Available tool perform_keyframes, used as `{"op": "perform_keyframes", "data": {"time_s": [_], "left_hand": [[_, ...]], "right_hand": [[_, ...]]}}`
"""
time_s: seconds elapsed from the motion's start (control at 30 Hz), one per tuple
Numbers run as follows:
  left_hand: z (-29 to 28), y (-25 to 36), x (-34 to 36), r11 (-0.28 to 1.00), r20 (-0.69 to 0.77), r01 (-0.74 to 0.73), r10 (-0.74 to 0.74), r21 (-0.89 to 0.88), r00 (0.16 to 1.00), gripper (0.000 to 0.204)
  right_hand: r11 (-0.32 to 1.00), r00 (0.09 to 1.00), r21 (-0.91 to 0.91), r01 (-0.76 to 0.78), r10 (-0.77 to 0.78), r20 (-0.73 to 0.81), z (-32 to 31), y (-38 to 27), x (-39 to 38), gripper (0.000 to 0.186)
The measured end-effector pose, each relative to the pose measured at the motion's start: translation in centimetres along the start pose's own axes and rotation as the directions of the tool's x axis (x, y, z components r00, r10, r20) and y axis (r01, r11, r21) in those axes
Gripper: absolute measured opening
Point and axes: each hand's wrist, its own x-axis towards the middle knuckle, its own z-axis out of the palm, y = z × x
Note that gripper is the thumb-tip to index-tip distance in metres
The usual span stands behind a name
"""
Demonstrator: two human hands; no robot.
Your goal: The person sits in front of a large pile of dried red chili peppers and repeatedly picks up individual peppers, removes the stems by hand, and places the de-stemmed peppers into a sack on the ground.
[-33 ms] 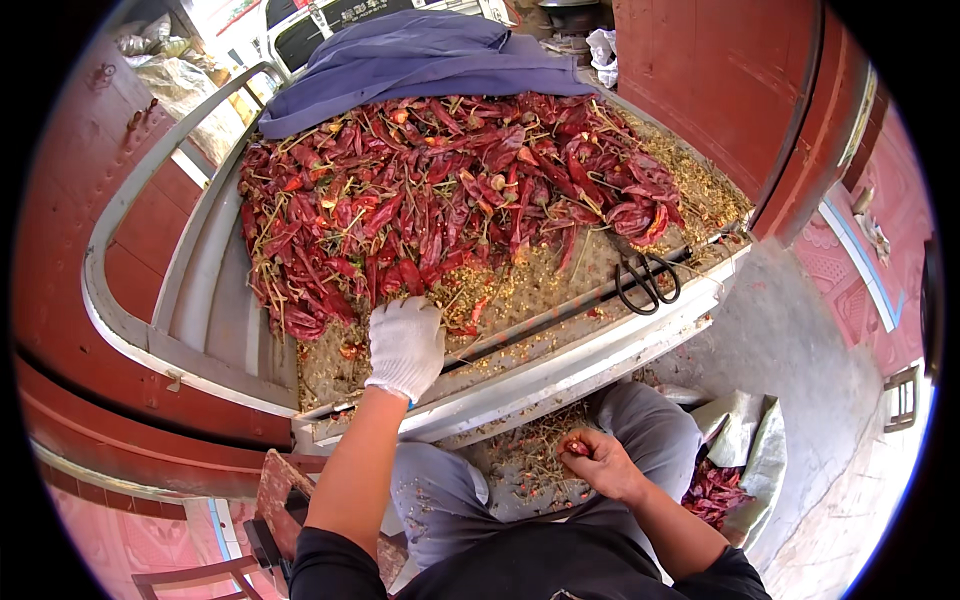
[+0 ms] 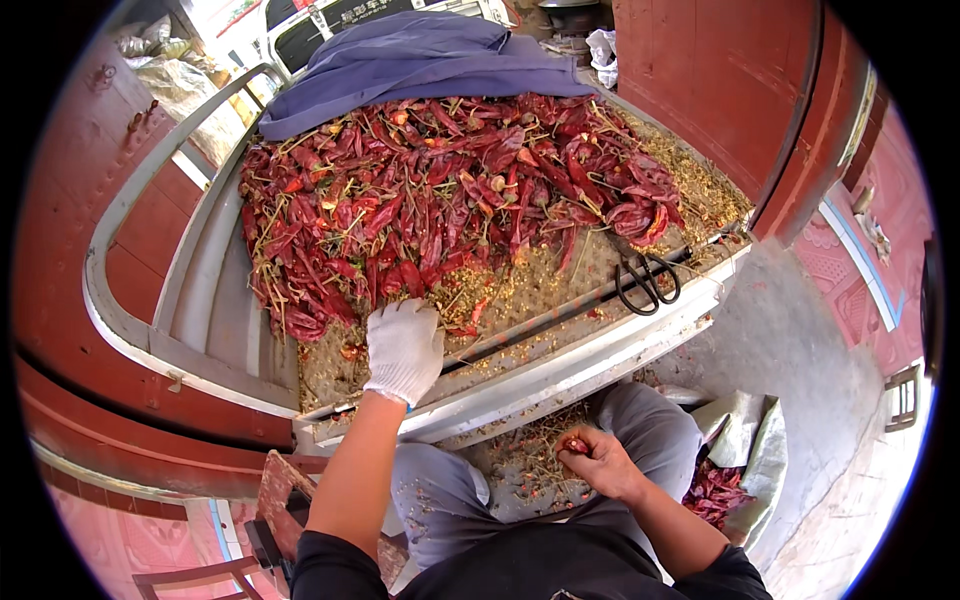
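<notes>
A heap of dried red chilies [image 2: 440, 190], many with stems on, lies on a truck bed [image 2: 590, 290]. At the heap's near edge is my left hand [image 2: 405, 345] in a white knit glove, its fingers curled down and close together. What the fingertips hold, if anything, is hidden behind the glove. My bare right hand [image 2: 600, 462] is closed above my lap, with a dried red chili [image 2: 574, 445] showing between thumb and fingers. Black-handled scissors [image 2: 648, 283] rest on the bed's near edge, right of the heap.
A blue-purple cloth [image 2: 420, 60] covers the heap's far side. Yellow seeds [image 2: 700, 185] are scattered over the bed. On the floor at my right stands an open pale sack [image 2: 765, 450] with dried chilies inside. A curved metal rail [image 2: 100, 250] borders the left side, near red metal doors [image 2: 715, 90].
My gloved left hand has shifted very slightly back toward me. My right hand stays in place with its fingers closed.
</notes>
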Motion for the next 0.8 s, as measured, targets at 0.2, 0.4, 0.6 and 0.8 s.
{"op": "perform_keyframes", "data": {"time_s": [0.2, 0.4, 0.6, 0.8], "left_hand": [[-1.8, 0.3, -2.1, 0.985, -0.006, 0.068, -0.070, -0.158, 0.998, 0.011], [-4.3, 3.9, -4.5, 0.884, -0.016, 0.108, -0.129, -0.454, 0.992, 0.011], [-0.4, 6.9, -10.2, 0.244, 0.468, 0.586, -0.405, -0.773, 0.786, 0.022], [-0.6, 8.6, -12.5, 0.352, 0.505, 0.572, -0.269, -0.741, 0.820, 0.016]], "right_hand": [[0.991, 0.998, -0.121, 0.056, -0.059, -0.025, 1.1, -2.3, 2.5, 0.017], [0.990, 0.999, 0.140, 0.032, -0.032, 0.002, 3.9, -5.8, 3.8, 0.021], [0.975, 0.998, 0.215, -0.062, 0.055, 0.038, 5.1, -4.3, 4.1, 0.024], [0.892, 0.996, 0.444, -0.085, 0.088, 0.013, 5.8, -2.3, 3.3, 0.023]]}}
